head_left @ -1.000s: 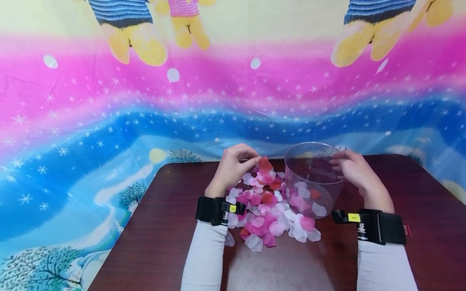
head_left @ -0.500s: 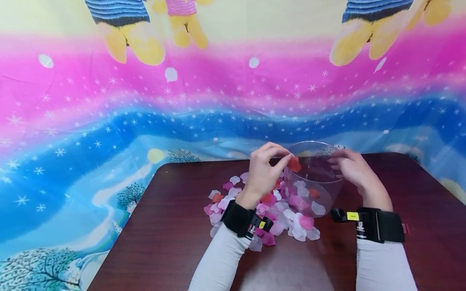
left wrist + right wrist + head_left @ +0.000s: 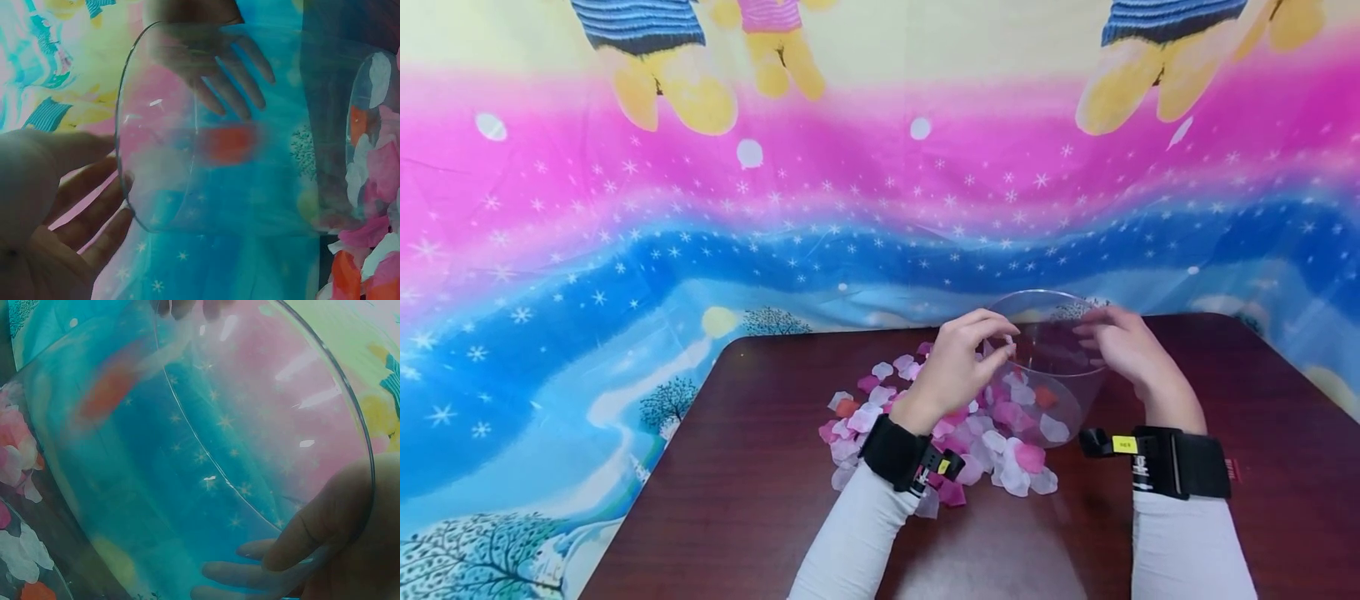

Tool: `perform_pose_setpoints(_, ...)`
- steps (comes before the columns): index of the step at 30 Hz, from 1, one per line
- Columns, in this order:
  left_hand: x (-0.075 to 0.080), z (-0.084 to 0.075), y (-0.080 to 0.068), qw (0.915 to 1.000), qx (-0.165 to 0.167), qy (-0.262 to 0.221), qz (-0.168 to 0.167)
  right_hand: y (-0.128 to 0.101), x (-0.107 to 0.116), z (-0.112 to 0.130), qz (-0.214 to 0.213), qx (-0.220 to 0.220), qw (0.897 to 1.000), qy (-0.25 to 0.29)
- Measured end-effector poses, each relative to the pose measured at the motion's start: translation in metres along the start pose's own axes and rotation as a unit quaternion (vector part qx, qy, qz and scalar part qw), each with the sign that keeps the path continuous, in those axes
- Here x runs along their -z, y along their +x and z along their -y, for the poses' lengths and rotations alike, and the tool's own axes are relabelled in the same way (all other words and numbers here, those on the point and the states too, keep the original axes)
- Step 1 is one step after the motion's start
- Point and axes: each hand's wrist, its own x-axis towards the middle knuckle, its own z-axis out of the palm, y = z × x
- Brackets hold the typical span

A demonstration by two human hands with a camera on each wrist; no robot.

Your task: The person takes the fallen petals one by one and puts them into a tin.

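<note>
My right hand (image 3: 1112, 342) grips the far right rim of a clear round plastic container (image 3: 1037, 294), which is tilted with its mouth towards me. In the right wrist view the thumb (image 3: 325, 512) lies inside the wall and the fingers outside. My left hand (image 3: 992, 342) hovers at the container's left rim with its fingers loose and holding nothing. A blurred red petal (image 3: 231, 144) is falling inside the container (image 3: 156, 156). Several pink, white and red fabric petals (image 3: 865, 417) lie in a pile on the table, and some lie on the container's bottom (image 3: 1045, 398).
The dark brown table (image 3: 737, 467) has rounded corners and bare wood to the left and right of the pile. A bright printed cloth (image 3: 700, 208) hangs behind and drapes past the table's left and far edges. Black wrist bands (image 3: 895, 450) sit on both white sleeves.
My left hand carried a red petal from the pile to the container's mouth and let it go. It now drops inside. My right hand kept its hold on the rim.
</note>
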Motion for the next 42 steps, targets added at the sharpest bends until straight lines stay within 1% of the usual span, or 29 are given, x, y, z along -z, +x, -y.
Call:
perform_pose_setpoints(4, 0.008, 0.003, 0.001, 0.9998, -0.007, -0.009, 0.016, 0.001, 0.001, 0.002, 0.005, 0.003, 1.0, 0.004)
perform_pose_setpoints(6, 0.014, 0.006, 0.001, 0.9998, -0.007, -0.013, 0.013, 0.001, 0.001, 0.002, 0.004, 0.005, 1.0, 0.002)
perform_pose_setpoints(8, 0.022, 0.009, 0.001, 0.9998, 0.0, -0.018, 0.008, 0.0, 0.0, 0.002, 0.003, 0.005, 1.0, 0.001)
perform_pose_setpoints(12, 0.044, 0.019, -0.004, 0.9989, 0.039, -0.024, -0.01, 0.0, 0.0, 0.001, 0.0, 0.007, 1.0, -0.002)
perform_pose_setpoints(14, 0.057, 0.025, -0.007, 0.9977, 0.064, -0.021, -0.007, 0.001, 0.001, 0.002, 0.0, 0.007, 1.0, 0.0)
perform_pose_setpoints(16, 0.068, 0.031, -0.012, 0.9961, 0.087, -0.014, 0.003, 0.002, 0.001, 0.002, 0.0, 0.007, 1.0, 0.0)
perform_pose_setpoints(18, 0.077, 0.038, -0.016, 0.9932, 0.113, -0.009, 0.024, 0.002, 0.001, 0.002, 0.001, 0.006, 1.0, 0.002)
perform_pose_setpoints(21, 0.086, 0.046, -0.022, 0.9865, 0.154, -0.007, 0.055, 0.002, 0.002, 0.001, 0.003, 0.003, 1.0, 0.001)
perform_pose_setpoints(25, 0.087, 0.06, -0.029, 0.9741, 0.202, -0.013, 0.1, 0.001, 0.002, 0.0, 0.003, 0.0, 1.0, -0.001)
perform_pose_setpoints(29, 0.08, 0.08, -0.036, 0.9554, 0.247, -0.011, 0.161, 0.001, 0.003, -0.001, 0.001, 0.002, 1.0, -0.001)
perform_pose_setpoints(32, 0.074, 0.094, -0.043, 0.9398, 0.274, 0.008, 0.205, 0.001, 0.002, -0.001, -0.001, 0.005, 1.0, 0.0)
perform_pose_setpoints(35, 0.069, 0.101, -0.048, 0.9304, 0.285, 0.034, 0.228, 0.0, 0.001, -0.001, -0.002, 0.006, 1.0, -0.001)
perform_pose_setpoints(38, 0.062, 0.103, -0.051, 0.9227, 0.294, 0.059, 0.242, 0.0, 0.0, -0.001, -0.002, 0.005, 1.0, -0.001)
perform_pose_setpoints(42, 0.052, 0.106, -0.053, 0.9157, 0.289, 0.075, 0.269, 0.0, -0.001, 0.0, -0.001, 0.004, 1.0, 0.0)
